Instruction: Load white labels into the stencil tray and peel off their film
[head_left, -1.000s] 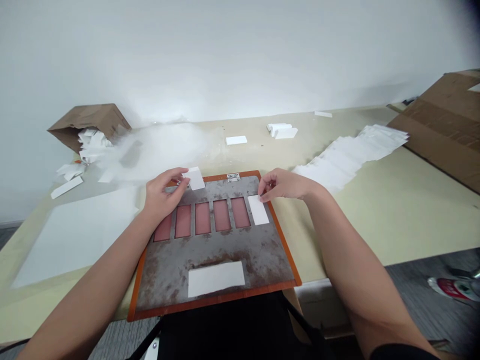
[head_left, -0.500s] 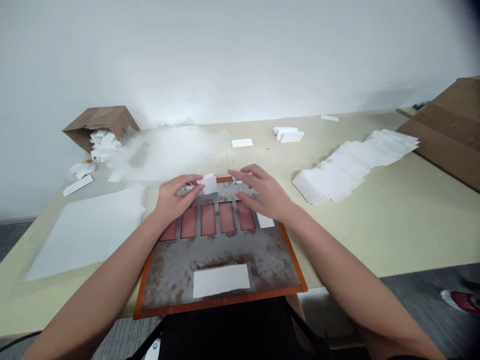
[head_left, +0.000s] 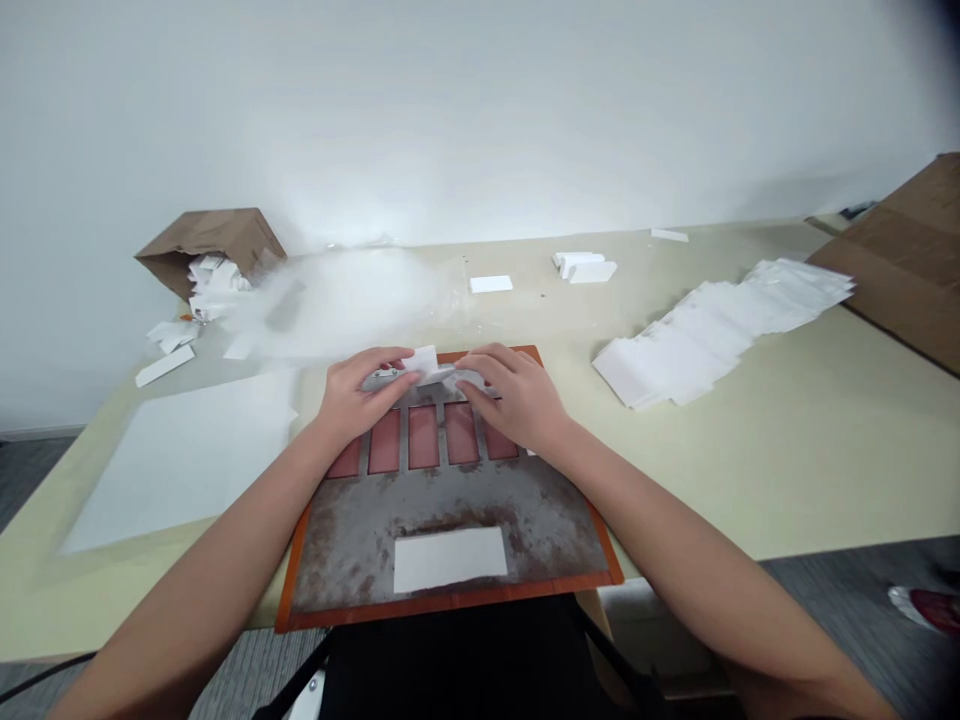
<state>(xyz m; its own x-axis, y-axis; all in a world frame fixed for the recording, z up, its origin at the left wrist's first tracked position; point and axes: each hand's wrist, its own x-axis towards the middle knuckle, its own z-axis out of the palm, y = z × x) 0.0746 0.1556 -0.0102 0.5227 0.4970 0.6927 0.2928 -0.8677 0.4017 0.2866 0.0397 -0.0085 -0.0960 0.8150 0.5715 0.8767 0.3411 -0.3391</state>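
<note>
A rusty grey metal plate [head_left: 450, 500] with an orange rim lies at the table's near edge; it has a row of reddish rectangular slots [head_left: 424, 437]. My left hand [head_left: 356, 397] and my right hand [head_left: 510, 395] meet at the plate's far edge, both pinching a small white card [head_left: 424, 362]. My right hand covers the rightmost slot, where a white card lay before. A larger white rectangle [head_left: 450, 558] lies in the plate's near part.
A tipped cardboard box [head_left: 214, 240] spills white cards at the far left. A large white sheet [head_left: 187, 450] lies left of the plate. A fanned pile of white sleeves [head_left: 720, 325] lies to the right, flat cardboard [head_left: 900, 240] beyond it. Small white blocks [head_left: 585, 266] sit far back.
My right hand left the card in the rightmost slot and moved left to join my left hand on the small white card. The view shifted slightly.
</note>
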